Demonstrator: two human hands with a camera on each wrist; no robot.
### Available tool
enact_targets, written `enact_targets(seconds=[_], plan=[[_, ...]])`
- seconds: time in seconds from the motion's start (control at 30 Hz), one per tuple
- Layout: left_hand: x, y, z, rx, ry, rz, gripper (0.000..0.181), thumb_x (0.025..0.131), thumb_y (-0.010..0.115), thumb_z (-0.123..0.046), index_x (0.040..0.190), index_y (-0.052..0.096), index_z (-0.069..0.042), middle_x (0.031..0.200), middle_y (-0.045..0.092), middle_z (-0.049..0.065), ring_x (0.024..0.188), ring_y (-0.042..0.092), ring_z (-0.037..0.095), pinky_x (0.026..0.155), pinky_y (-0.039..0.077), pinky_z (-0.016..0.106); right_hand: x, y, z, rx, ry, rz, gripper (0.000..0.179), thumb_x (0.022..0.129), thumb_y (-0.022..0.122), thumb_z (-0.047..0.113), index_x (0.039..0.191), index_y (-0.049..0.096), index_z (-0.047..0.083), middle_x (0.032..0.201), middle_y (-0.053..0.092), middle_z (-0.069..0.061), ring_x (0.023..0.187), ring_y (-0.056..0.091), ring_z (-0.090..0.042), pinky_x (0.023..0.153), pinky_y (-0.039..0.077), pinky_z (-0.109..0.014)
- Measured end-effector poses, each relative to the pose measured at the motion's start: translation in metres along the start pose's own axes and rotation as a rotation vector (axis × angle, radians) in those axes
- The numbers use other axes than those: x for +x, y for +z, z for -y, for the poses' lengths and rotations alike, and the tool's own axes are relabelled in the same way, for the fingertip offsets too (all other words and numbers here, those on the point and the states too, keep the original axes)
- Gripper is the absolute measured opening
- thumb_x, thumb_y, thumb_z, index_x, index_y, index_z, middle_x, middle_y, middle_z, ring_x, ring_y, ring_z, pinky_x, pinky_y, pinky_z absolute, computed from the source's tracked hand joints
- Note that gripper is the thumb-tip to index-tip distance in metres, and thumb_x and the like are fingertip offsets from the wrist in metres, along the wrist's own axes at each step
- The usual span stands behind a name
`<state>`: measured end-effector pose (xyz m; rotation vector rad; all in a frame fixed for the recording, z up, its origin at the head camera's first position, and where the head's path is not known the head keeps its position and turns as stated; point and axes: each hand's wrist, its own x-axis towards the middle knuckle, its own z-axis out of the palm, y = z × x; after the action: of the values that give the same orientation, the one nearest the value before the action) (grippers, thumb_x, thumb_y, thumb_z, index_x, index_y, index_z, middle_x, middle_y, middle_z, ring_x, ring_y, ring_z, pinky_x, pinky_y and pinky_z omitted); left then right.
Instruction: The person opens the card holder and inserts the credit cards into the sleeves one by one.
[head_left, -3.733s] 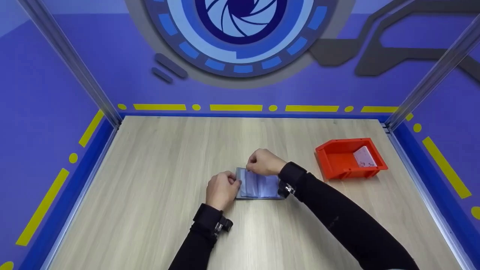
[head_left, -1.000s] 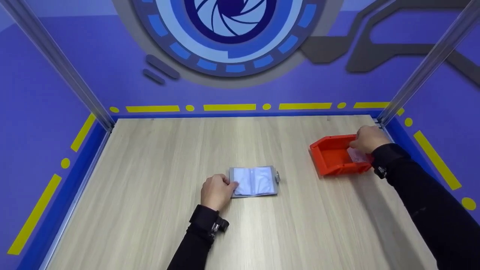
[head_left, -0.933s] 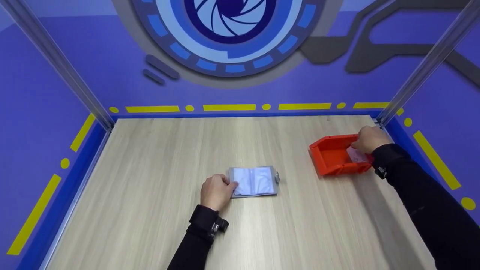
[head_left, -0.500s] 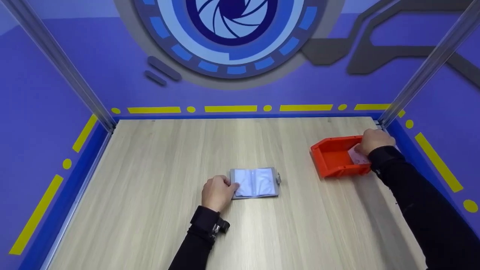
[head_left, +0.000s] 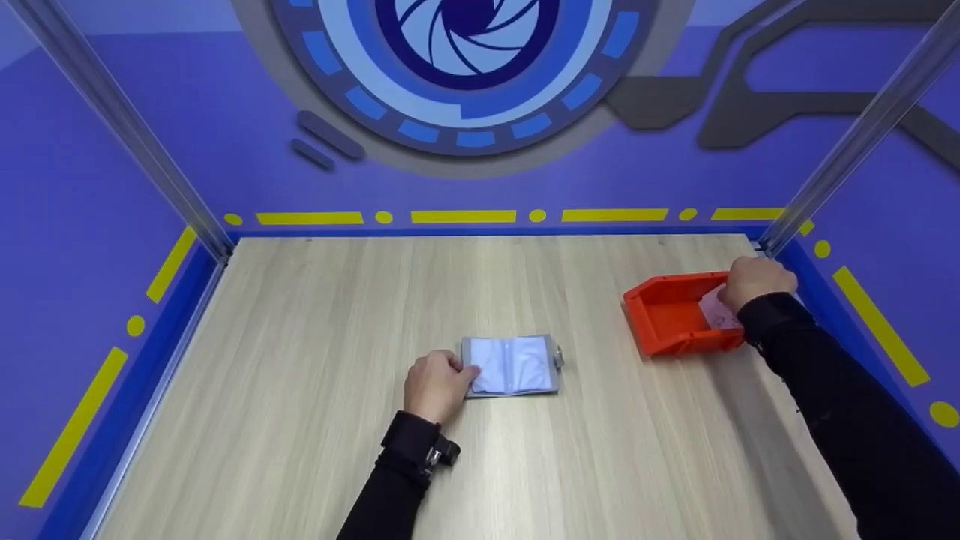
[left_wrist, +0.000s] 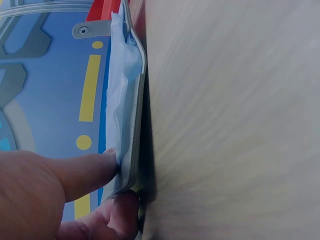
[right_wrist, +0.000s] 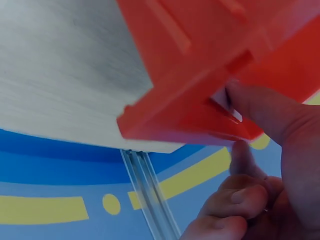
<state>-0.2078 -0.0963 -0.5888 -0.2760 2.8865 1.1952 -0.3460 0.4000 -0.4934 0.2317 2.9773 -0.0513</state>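
In the head view, an open grey card holder (head_left: 511, 365) with clear plastic sleeves lies on the table, its snap strap (left_wrist: 91, 30) sticking out to the right. My left hand (head_left: 436, 386) pinches its left edge, thumb on the sleeves and fingers underneath. At the right, a red plastic bin (head_left: 667, 319) holds a pale pinkish card (head_left: 716, 309) leaning on its right wall. My right hand (head_left: 759, 283) is over that wall: the thumb presses the card from inside, and the fingers are outside, as the right wrist view shows. Part of the card is hidden by the hand.
The pale wood table (head_left: 315, 337) is bounded by a blue printed back wall (head_left: 480, 191) and side walls. Metal corner posts (head_left: 847, 142) stand at its back corners. The bin sits close to the right edge.
My right hand has left the card holder and gone to the bin; within the last second it shifted slightly right over the bin's wall. My left hand has kept its hold.
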Motion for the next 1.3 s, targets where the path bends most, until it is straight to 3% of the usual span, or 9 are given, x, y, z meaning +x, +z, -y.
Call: enact_targets(seconds=[0.27,0.63,0.9,1.03,1.13,1.23,1.3], plan=[[0.000,0.000,0.001,0.010,0.023,-0.012,0.031,0.090,0.087,-0.032,0.072,0.067,-0.017,0.070,0.064,-0.004,0.064,0.058,0.017,0.062,0.042,0.034,0.001,-0.004,0.001,-0.020,-0.028,-0.045,0.030,0.098,0.068,0.012,0.107,0.069,-0.017,0.092,0.070,-0.035,0.079,0.067,-0.050,0.081,0.060,-0.069],[0.000,0.000,-0.001,-0.001,0.008,-0.001,0.034,0.091,0.088,-0.034,0.072,0.066,-0.017,0.071,0.063,-0.005,0.065,0.057,0.016,0.062,0.041,0.034,-0.008,-0.010,0.005,0.024,-0.049,-0.032,0.027,0.098,0.069,0.008,0.109,0.069,-0.016,0.092,0.069,-0.033,0.077,0.064,-0.045,0.080,0.061,-0.068],[-0.001,-0.001,-0.001,0.004,0.004,-0.003,0.033,0.092,0.088,-0.035,0.073,0.067,-0.017,0.072,0.065,-0.004,0.066,0.058,0.017,0.063,0.042,0.034,-0.023,-0.034,0.024,0.082,-0.101,-0.006,0.032,0.100,0.071,0.019,0.105,0.071,-0.013,0.087,0.066,-0.026,0.077,0.062,-0.043,0.076,0.057,-0.059],[-0.001,-0.001,-0.001,0.003,-0.004,-0.002,0.032,0.092,0.088,-0.035,0.074,0.068,-0.017,0.073,0.067,-0.003,0.067,0.059,0.018,0.064,0.042,0.034,-0.029,-0.043,0.039,0.096,-0.132,-0.025,0.029,0.102,0.069,0.015,0.107,0.071,-0.013,0.090,0.066,-0.027,0.079,0.061,-0.044,0.079,0.056,-0.061],[-0.002,0.000,-0.001,0.002,-0.010,0.000,0.032,0.092,0.088,-0.035,0.074,0.068,-0.017,0.074,0.066,-0.003,0.067,0.059,0.018,0.064,0.042,0.034,-0.032,-0.046,0.050,0.106,-0.166,-0.072,0.019,0.100,0.064,0.010,0.092,0.067,-0.007,0.079,0.058,-0.021,0.075,0.059,-0.041,0.071,0.052,-0.056],[-0.002,0.000,-0.002,0.004,-0.012,-0.004,0.031,0.092,0.088,-0.034,0.075,0.069,-0.016,0.075,0.066,-0.003,0.067,0.059,0.018,0.064,0.042,0.034,-0.035,-0.050,0.062,0.147,-0.224,-0.127,0.025,0.100,0.058,0.008,0.076,0.060,0.003,0.068,0.046,-0.009,0.066,0.055,-0.034,0.063,0.043,-0.045],[-0.002,0.000,-0.002,0.005,-0.012,-0.007,0.030,0.092,0.088,-0.034,0.076,0.069,-0.016,0.075,0.066,-0.003,0.068,0.059,0.018,0.064,0.042,0.034,-0.038,-0.052,0.072,0.194,-0.261,-0.151,0.027,0.101,0.056,0.009,0.077,0.064,0.002,0.066,0.049,-0.008,0.064,0.055,-0.030,0.061,0.039,-0.040]])
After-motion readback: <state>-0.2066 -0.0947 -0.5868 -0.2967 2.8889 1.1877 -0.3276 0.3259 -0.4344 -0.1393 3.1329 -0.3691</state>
